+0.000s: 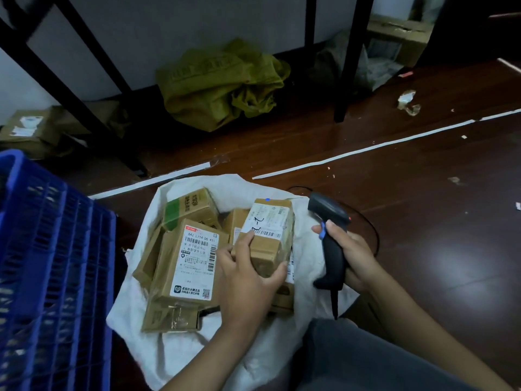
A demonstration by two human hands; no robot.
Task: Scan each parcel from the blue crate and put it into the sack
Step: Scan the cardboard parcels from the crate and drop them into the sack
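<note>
Left hand (248, 280) grips a small brown cardboard parcel (270, 238) with a white label, fingers curled round its lower end, above the open white woven sack (180, 351) holding other brown cardboard boxes (194, 261). Right hand (355, 258) grips a black handheld barcode scanner (332, 249) just beside it. A blue plastic lattice crate (56, 249) stands left.

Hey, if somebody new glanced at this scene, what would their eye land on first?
Centre frame, the left hand grips a labelled cardboard parcel at the open white sack, which already holds several boxes. Just right of it, the right hand holds a black scanner. The blue crate fills the left edge, and a crumpled olive bag lies by the far wall.
</note>
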